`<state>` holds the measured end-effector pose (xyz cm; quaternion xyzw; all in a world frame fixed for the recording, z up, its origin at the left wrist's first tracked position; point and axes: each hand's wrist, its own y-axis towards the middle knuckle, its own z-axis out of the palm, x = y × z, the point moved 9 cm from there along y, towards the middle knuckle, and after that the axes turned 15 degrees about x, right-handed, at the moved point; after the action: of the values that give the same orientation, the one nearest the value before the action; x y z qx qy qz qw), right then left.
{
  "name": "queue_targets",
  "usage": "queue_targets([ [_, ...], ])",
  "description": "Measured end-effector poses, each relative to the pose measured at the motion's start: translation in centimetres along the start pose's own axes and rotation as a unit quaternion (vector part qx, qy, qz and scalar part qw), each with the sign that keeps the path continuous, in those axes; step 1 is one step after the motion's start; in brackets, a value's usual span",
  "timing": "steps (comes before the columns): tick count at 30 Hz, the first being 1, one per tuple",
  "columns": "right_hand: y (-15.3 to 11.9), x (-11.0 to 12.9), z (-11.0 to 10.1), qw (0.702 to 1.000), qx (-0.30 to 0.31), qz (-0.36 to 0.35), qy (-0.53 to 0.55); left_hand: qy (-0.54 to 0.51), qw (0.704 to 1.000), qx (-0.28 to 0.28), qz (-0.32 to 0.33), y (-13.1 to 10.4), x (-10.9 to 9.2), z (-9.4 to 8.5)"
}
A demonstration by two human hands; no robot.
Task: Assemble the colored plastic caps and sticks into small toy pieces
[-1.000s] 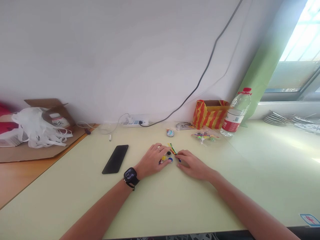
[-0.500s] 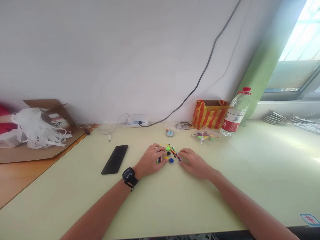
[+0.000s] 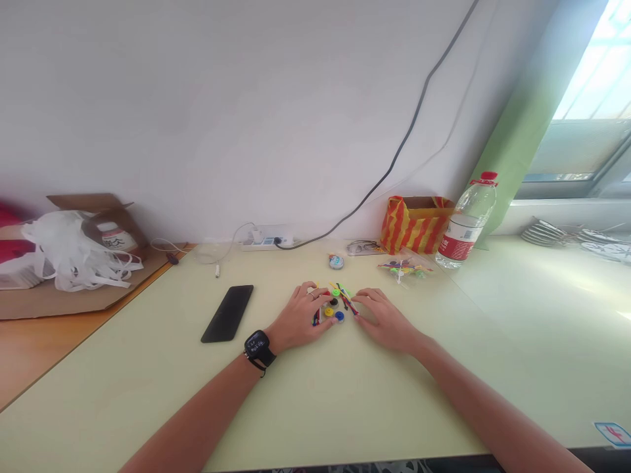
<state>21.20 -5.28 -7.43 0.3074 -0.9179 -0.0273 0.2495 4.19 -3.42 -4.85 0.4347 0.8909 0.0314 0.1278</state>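
A small group of round discs lies on the desk [image 3: 315, 407] between the two hands: a green disc [image 3: 336, 292] at the far side, a black disc [image 3: 334, 302] in the middle, and a yellow disc [image 3: 328, 312] and a blue disc [image 3: 340, 316] nearest the wearer. Coloured sticks [image 3: 349, 303] lie in a loose, slanting bundle just right of the discs. The left hand [image 3: 298, 318] curves around the left side of the group, its grip apart, the thumb tip just beside the blue disc. The right hand [image 3: 387, 322] rests opposite, its grip also apart, fingertips at the sticks; whether it presses on them cannot be told.

Beyond the group sits a small round tin [image 3: 336, 263]. To its right, a clear plastic bag [image 3: 405, 268] contains further coloured sticks and small pieces. Behind this stands a red-and-yellow striped bag [image 3: 417, 226], open at the top, its contents hidden. Beside it, a transparent bottle [image 3: 466, 226] with a red cap and a red-and-white label stands upright.

A black phone [image 3: 227, 314] lies left of the hands. At far left, an open cardboard box [image 3: 89, 202] holds a white-lidded jar [image 3: 116, 239], with white strips [image 3: 73, 249] heaped in front.
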Motion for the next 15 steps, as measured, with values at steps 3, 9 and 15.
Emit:
queue_targets([
  [3,0.1,0.9,0.6,0.999,0.015,-0.033,-0.009,0.004,1.0,-0.014,0.006,0.0,-0.3,-0.2],
  [9,0.4,0.4,1.9,0.999,0.041,-0.011,-0.028,-0.006,1.0,-0.018,0.012,0.2,-0.6,-0.1],
  [15,0.6,0.4,1.8,0.999,0.029,-0.016,-0.017,-0.024,0.998,-0.048,0.028,0.0,-1.2,-1.2],
])
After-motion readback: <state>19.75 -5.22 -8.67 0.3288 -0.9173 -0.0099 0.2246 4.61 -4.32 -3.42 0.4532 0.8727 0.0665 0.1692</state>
